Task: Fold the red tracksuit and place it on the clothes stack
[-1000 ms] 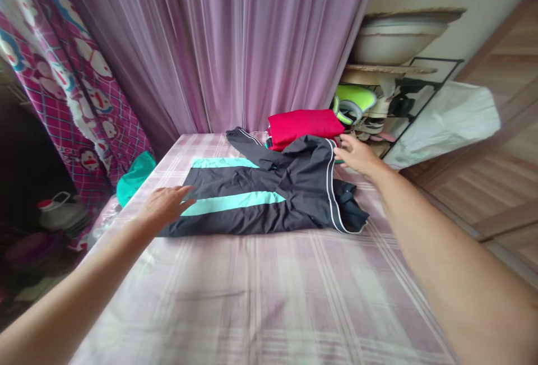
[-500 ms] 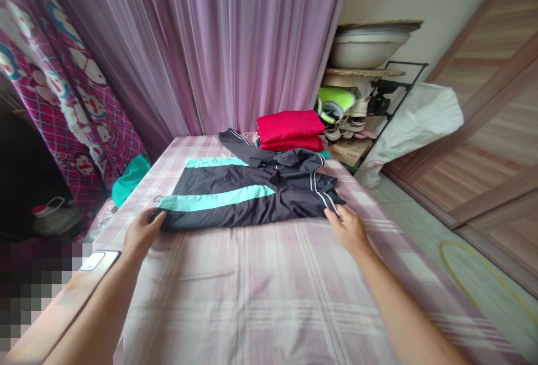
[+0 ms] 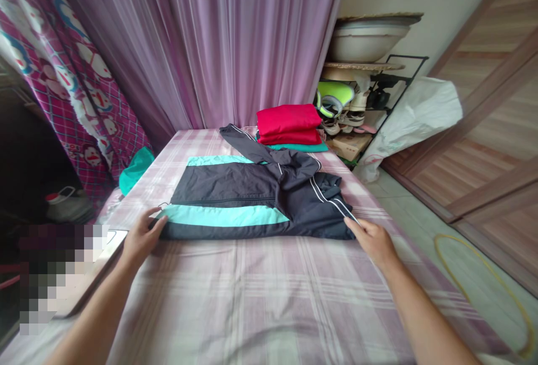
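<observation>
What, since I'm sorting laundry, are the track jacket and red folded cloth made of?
The track jacket looks like smooth synthetic, perhaps polyester, given its faint sheen. The red folded cloth looks matte and soft, maybe cotton, though that is uncertain.

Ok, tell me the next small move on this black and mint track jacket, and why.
Probably lift the near edge of the black and mint track jacket and fold it away from you. The left hand and right hand sit at its two near corners, with the fingers touching the fabric, so that edge seems easiest to take.
</observation>
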